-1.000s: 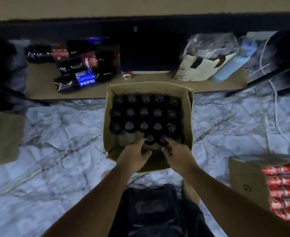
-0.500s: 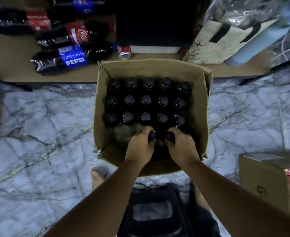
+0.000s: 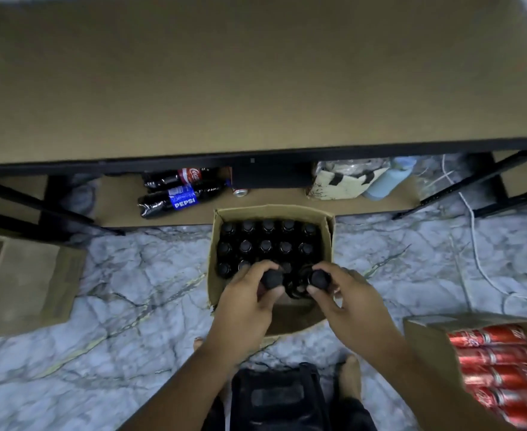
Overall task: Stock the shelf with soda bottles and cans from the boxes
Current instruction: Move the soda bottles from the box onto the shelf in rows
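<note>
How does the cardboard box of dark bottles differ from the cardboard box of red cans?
The middle brown cardboard box holds black-capped dark bottles standing upright; the right brown cardboard box holds red cans lying on their sides. The left hand and right hand each grip one of those bottles at the middle box; nothing touches the can box. Both are open and sit on the marble floor.

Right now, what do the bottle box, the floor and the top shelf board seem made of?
Box: cardboard, matte brown, bent flaps. Floor: marble or marble-look tile, smooth, pale with dark veins. Shelf board: probably fibreboard, matte tan, no visible grain, black edge.
</note>
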Motion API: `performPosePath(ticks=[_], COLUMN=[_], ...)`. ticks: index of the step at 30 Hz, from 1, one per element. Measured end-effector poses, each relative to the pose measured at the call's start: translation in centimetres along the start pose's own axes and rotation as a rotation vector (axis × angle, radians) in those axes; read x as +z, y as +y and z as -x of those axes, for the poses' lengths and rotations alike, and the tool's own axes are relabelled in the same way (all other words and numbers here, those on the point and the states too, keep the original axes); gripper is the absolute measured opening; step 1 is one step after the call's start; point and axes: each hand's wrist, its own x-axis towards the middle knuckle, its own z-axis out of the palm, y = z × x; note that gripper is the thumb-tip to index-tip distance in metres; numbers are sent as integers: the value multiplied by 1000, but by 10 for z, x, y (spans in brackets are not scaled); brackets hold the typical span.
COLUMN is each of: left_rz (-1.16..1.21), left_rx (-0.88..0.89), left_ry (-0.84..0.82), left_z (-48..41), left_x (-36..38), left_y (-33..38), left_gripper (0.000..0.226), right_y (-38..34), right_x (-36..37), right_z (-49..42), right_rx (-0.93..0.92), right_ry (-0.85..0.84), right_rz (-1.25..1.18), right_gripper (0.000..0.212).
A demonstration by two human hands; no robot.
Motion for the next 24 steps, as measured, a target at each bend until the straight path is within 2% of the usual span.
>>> performPosePath(ticks=[7,11,18,24], left_rz=[14,8,-47,-95], left_rx=[241,396,674,820], left_ry=[94,144,179,145], left_z=[41,61,91,90], left_x=[-104,-166,-272,-349], left_y=[143,223,331,396], left_gripper=[32,32,25,19], right_y=[-112,-176,-282,-354], right_x=[-144,-213,-296,-354], right_z=[40,61,94,95], right_rx=[-182,-273,-326,-349], right_ry=[199,373,674,812], right_rz=[22,14,-76,-71], right_gripper=[38,36,24,21])
